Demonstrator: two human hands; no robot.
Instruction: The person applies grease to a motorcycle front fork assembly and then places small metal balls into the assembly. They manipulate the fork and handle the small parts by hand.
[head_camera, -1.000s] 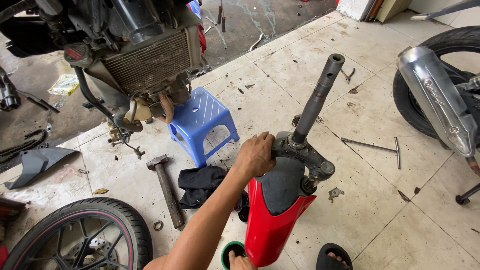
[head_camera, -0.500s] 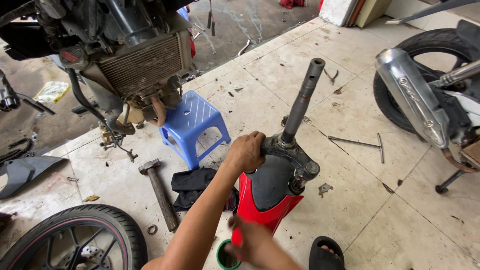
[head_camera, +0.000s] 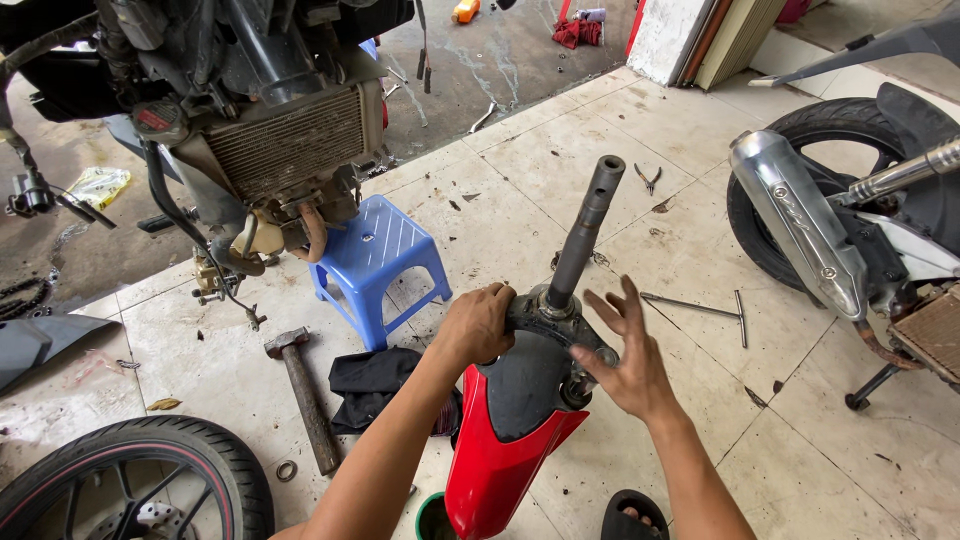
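The left hand (head_camera: 478, 322) grips the yoke (head_camera: 548, 318) of the fork stem (head_camera: 583, 232), upright over the red fender (head_camera: 495, 470) on the near floor. The right hand (head_camera: 625, 352) (out of view a second ago) has come up, fingers spread, touching the yoke's right side. A hammer (head_camera: 302, 392) lies left.

Bare tile floor (head_camera: 690, 400) lies open right of the right hand (head_camera: 625, 355). The blue stool (head_camera: 378, 262), hammer (head_camera: 303, 395) and black rag (head_camera: 378, 385) crowd the left side.
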